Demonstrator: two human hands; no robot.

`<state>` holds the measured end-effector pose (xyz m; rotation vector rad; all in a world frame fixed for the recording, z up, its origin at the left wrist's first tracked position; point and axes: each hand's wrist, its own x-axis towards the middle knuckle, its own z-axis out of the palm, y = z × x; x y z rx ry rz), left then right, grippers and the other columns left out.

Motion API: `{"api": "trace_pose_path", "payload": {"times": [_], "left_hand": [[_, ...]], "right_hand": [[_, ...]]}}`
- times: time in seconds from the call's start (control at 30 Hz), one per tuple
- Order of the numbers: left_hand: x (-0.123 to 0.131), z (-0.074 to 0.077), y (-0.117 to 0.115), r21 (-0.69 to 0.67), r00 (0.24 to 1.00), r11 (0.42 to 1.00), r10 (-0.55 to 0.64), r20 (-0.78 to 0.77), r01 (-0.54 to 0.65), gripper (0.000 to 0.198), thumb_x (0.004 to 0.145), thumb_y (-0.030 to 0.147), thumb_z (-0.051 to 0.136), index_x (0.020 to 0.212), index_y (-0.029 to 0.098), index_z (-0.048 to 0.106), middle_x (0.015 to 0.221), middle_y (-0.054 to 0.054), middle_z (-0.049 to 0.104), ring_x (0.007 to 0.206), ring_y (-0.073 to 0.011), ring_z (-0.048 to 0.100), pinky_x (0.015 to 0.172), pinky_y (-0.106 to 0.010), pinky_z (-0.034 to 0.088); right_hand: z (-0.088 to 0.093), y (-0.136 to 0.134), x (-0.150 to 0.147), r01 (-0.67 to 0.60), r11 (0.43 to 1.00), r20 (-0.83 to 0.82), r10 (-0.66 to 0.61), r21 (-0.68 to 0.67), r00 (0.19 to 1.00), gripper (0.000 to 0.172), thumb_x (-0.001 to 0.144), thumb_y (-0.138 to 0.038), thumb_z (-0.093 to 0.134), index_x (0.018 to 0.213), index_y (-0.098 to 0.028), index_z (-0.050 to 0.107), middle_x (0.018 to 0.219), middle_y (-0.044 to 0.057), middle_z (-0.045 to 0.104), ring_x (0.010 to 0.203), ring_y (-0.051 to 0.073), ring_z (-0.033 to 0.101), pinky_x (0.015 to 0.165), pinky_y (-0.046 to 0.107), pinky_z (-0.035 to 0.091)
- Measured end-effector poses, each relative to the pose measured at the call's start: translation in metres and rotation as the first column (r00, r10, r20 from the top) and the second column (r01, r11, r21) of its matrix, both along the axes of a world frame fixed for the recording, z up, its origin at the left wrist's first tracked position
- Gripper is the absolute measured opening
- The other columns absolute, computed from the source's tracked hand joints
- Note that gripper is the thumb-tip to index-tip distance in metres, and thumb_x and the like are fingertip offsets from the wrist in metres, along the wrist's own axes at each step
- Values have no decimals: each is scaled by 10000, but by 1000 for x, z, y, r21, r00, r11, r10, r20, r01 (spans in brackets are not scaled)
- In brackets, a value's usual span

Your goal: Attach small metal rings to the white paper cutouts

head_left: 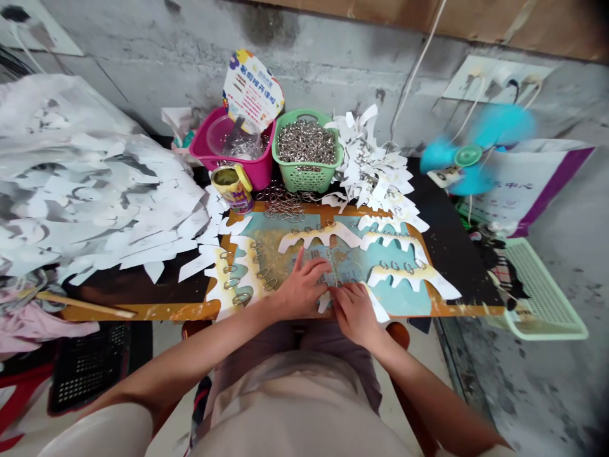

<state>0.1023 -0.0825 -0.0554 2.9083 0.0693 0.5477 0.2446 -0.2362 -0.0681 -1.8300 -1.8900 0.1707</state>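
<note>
My left hand (pixel 301 287) lies on a white cut-out card (pixel 328 298) at the table's near edge, fingers stretched forward and pressing it down. My right hand (pixel 353 311) is beside it, fingers curled in a pinch at the card's edge, on something too small to make out. More white scalloped cards with metal rings (pixel 404 266) lie just ahead and right. A row of rings (pixel 238 279) sits on cards to the left. Loose rings (pixel 284 204) lie further back.
A green basket of metal rings (pixel 307 149), a pink basket (pixel 223 149) and a yellow cup (pixel 234 185) stand at the back. Piles of white cards (pixel 95 190) fill the left. A blue fan (pixel 469 158) spins at right, with a green tray (pixel 547 298) below.
</note>
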Motion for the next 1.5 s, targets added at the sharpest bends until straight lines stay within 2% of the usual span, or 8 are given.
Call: {"api": "trace_pose_path", "payload": {"times": [0.1,0.2,0.3,0.47,0.67,0.97,1.27,1.5], "left_hand": [[-15,-4,-13,76,997,997,-5,74,0,155,886,130,526,922,177,669,1195,-114,593,1255,-265,467,1178,-658,-49],[-23,2,-17,-37,998,997,69,-3,-69,209,847,153,550,1038,169,633,1315,-153,536,1333,-312,407,1173,-674,-8],[-20,11,-10,-151,992,983,91,-89,-103,438,808,155,553,1246,164,525,1382,-175,504,1389,-341,345,1159,-693,29],[0,5,8,-148,989,985,-101,-110,84,364,905,89,441,1264,153,448,1057,-122,709,1329,-275,467,1146,-705,21],[6,-6,11,-43,988,988,-150,-43,148,372,898,30,404,1260,118,416,1049,-129,699,1158,-235,606,1159,-681,95],[-16,-1,-31,-35,997,996,80,11,-80,209,903,56,400,1079,141,475,935,-73,665,969,-209,631,1163,-633,238],[-19,-7,-34,-128,986,978,166,12,-163,211,922,69,408,1110,150,461,1020,-79,664,1052,-210,624,1169,-664,168],[-18,-3,-44,-136,969,959,246,-30,-248,187,928,82,410,1091,153,468,998,-80,685,1045,-222,631,1170,-659,179]], "right_hand": [[-2,0,-1,-32,999,60,33,-19,998,272,877,-145,526,1122,-175,642,942,85,673,933,260,515,842,414,368],[-1,0,-1,-54,998,100,57,-33,993,245,870,-163,550,1085,-189,666,996,85,679,946,254,509,856,419,357],[-1,-1,-1,-62,997,121,66,-34,990,257,864,-169,558,1095,-190,666,1011,83,680,954,256,504,865,425,349],[-3,-1,-2,-52,998,132,55,-22,990,282,849,-160,564,1111,-195,662,1002,82,680,971,260,497,881,436,340],[0,-1,-4,-49,998,133,54,-42,990,286,848,-158,560,1117,-184,654,1007,86,678,974,264,498,882,443,345],[3,-1,-5,-42,997,105,49,-67,993,266,854,-165,562,1102,-193,655,970,76,680,964,262,508,913,436,337],[6,2,-2,-17,997,-8,16,-79,1000,390,864,-118,506,1239,-177,596,929,72,654,928,254,498,888,411,348],[11,11,-8,23,988,158,2,-156,987,376,841,-160,534,1196,-224,640,889,74,593,874,259,478,818,424,317]]}}
